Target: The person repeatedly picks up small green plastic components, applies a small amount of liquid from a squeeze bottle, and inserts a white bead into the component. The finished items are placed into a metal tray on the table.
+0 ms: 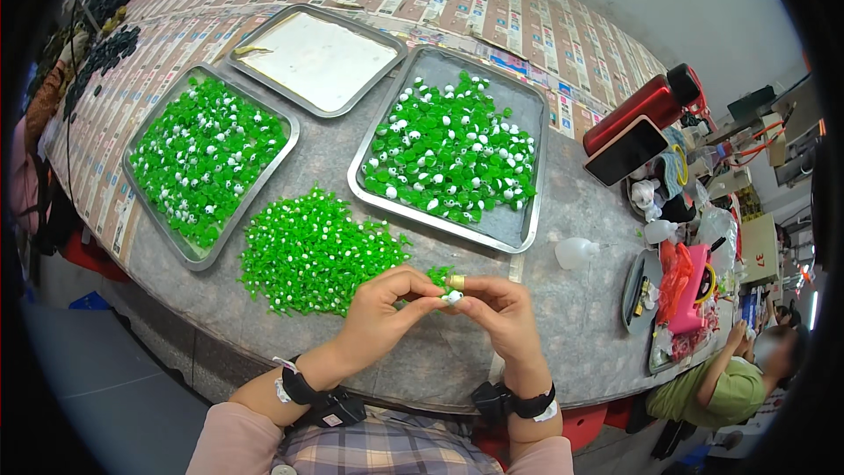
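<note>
Over the near edge of the table, my left hand (383, 315) and my right hand (505, 321) meet, fingers pinched. Between their fingertips is a small white bead-like piece (453, 297) with dark spots. A bit of green (439, 275) shows just above it, by my left fingertips; whether it is joined to the white piece I cannot tell. A yellowish wrap (456, 282) covers a fingertip of my right hand. Beside my left hand lies a loose heap of small green pieces with white bits (316, 251).
Metal trays of green and white pieces stand at left (293, 142) and centre (533, 211), with a white-bottomed tray (321, 62) behind. To the right are a small white bottle (576, 252), a phone (626, 151), a red flask (637, 110) and a pink container (688, 290). Another person (721, 387) sits far right.
</note>
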Demonstrator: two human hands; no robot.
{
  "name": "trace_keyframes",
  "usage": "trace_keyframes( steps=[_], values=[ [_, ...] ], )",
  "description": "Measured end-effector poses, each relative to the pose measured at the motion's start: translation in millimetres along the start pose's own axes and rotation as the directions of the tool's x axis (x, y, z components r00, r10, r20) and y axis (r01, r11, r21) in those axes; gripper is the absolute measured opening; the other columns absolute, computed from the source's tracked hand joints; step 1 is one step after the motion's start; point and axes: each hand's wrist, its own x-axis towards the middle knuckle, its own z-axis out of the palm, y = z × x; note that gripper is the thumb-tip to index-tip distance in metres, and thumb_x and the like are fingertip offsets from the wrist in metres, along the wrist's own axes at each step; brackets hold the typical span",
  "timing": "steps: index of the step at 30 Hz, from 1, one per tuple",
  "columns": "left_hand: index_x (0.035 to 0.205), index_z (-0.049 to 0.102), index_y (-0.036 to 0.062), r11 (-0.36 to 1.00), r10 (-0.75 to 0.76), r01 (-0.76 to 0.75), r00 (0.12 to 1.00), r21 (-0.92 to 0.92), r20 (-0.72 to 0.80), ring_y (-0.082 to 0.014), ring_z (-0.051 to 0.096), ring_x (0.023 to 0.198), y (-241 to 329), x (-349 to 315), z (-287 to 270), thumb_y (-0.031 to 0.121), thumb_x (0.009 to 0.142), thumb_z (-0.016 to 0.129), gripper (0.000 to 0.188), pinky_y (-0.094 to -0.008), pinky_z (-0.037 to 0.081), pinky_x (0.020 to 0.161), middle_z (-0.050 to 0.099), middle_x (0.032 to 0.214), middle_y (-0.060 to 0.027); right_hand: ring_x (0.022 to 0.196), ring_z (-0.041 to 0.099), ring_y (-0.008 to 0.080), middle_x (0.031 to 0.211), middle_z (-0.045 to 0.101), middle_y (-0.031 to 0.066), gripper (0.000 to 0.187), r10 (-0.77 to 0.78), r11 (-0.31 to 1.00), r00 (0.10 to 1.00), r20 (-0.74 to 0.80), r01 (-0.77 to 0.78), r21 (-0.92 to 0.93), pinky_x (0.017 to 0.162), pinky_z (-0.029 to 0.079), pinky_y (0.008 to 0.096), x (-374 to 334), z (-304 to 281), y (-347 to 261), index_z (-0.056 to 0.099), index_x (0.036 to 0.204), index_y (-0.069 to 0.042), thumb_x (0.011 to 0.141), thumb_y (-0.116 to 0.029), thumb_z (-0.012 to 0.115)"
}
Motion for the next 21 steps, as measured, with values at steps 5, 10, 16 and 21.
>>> trace_keyframes(
  steps=[5, 10, 16, 21],
  values=[
    [0.076, 0.057, 0.0003, 0.976, 0.124, -0.128, 0.992, 0.176, 0.033, -0.0133, 0.054, 0.065, 2, 1, 0, 0.002, 0.069, 0.061, 0.008, -0.0223, 0.043, 0.057, 0.056, 0.074, -0.0078, 0.076, 0.057, 0.0134, 0.085, 0.059, 0.0104, 0.020, 0.048, 0.998, 0.998, 0.026, -0.047, -0.047, 0.068, 0.046, 0.0227, 1, -7, 2, 0.056, 0.093, 0.005, 0.075, -0.005, 0.057],
    [0.074, 0.056, 0.0005, 0.929, 0.175, -0.170, 0.984, 0.328, 0.014, -0.0194, 0.054, 0.064, 1, -1, 2, 0.007, 0.068, 0.062, 0.010, -0.0263, 0.043, 0.056, 0.055, 0.072, -0.0085, 0.075, 0.057, 0.0136, 0.085, 0.059, 0.0108, 0.021, 0.059, 0.998, 0.998, 0.020, -0.059, -0.011, 0.068, 0.046, 0.0228, 3, -6, 5, 0.055, 0.095, 0.005, 0.076, -0.005, 0.056],
    [0.074, 0.055, 0.0006, 0.995, 0.035, -0.032, 0.999, 0.097, -0.028, -0.0143, 0.054, 0.064, 3, 2, 2, 0.008, 0.072, 0.060, 0.009, -0.0255, 0.044, 0.057, 0.056, 0.072, -0.0055, 0.075, 0.057, 0.0137, 0.085, 0.059, 0.0097, 0.019, 0.017, 1.000, 1.000, 0.009, -0.017, 0.021, 0.066, 0.047, 0.0230, 6, -4, 6, 0.055, 0.093, 0.004, 0.076, -0.005, 0.056],
    [0.087, 0.053, 0.0021, 0.686, -0.132, -0.203, 0.909, -0.698, -0.395, -0.0115, 0.051, 0.063, -10, 12, -39, 0.009, 0.077, 0.055, 0.012, -0.0219, 0.046, 0.059, 0.053, 0.074, -0.0039, 0.065, 0.056, 0.0124, 0.075, 0.058, 0.0068, 0.017, -0.192, 0.830, 0.976, -0.102, 0.107, -0.547, 0.058, 0.045, 0.0228, 6, -9, 1, 0.055, 0.084, -0.001, 0.070, -0.008, 0.062]
  ],
)
